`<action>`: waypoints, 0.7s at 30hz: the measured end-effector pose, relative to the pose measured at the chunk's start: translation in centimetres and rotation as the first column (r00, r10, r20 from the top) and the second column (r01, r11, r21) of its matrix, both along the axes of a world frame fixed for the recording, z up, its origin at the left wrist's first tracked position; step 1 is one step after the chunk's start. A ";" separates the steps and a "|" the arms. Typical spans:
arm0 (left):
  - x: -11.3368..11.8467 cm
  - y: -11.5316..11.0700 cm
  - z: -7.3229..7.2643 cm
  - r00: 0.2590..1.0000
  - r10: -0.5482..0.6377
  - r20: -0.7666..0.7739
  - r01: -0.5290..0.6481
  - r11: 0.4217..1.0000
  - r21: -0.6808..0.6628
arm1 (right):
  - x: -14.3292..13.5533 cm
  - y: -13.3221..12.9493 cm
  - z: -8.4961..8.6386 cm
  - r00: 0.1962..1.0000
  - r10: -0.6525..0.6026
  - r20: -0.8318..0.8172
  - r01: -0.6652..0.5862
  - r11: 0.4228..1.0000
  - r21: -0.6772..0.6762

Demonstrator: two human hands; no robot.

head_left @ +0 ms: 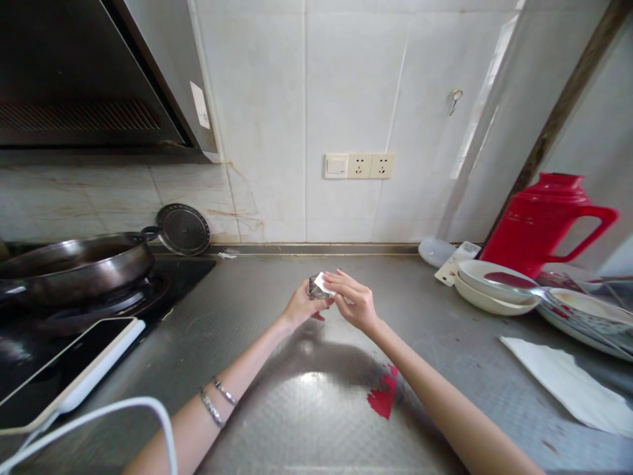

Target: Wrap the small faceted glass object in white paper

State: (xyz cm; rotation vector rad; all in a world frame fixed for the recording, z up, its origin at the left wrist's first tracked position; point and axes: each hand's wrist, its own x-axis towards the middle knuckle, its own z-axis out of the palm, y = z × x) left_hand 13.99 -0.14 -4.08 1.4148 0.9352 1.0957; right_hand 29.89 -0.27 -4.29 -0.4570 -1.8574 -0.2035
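My left hand (301, 306) is closed around a small dark, shiny object (313, 288), perhaps glass, held above the steel counter (277, 409). Its exact kind cannot be made out. Against the object's top and right side, my right hand (357, 305) presses a small white piece of tissue or paper (322, 284) under its fingers. Both hands meet near the middle of the view, and the fingers hide part of the object.
At left, a steel pan (84, 267) sits on the black stove, near a phone (64, 376) with a white cable (148, 402). At right stand a red thermos (539, 227), stacked bowls (487, 298), a patterned plate (583, 313) and a white sheet (568, 379).
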 end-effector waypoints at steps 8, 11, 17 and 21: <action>-0.2 -0.3 0.8 0.999 0.005 0.044 -0.004 0.999 -0.032 | 0.1 0.3 0.0 1.000 -0.007 -0.016 0.007 0.999 -0.035; -0.3 -0.5 1.2 0.998 -0.006 0.061 0.007 1.000 -0.027 | 0.2 0.7 -0.6 0.999 -0.017 -0.042 0.014 0.998 -0.062; -0.7 -0.4 1.9 0.999 -0.003 0.051 0.003 1.000 0.000 | -0.3 0.4 -0.9 0.984 -0.057 -0.168 0.014 0.970 -0.244; -0.5 -0.4 1.6 1.000 0.018 0.013 -0.018 1.000 -0.007 | -0.7 0.6 -0.4 0.922 -0.138 -0.361 -0.087 0.835 -0.543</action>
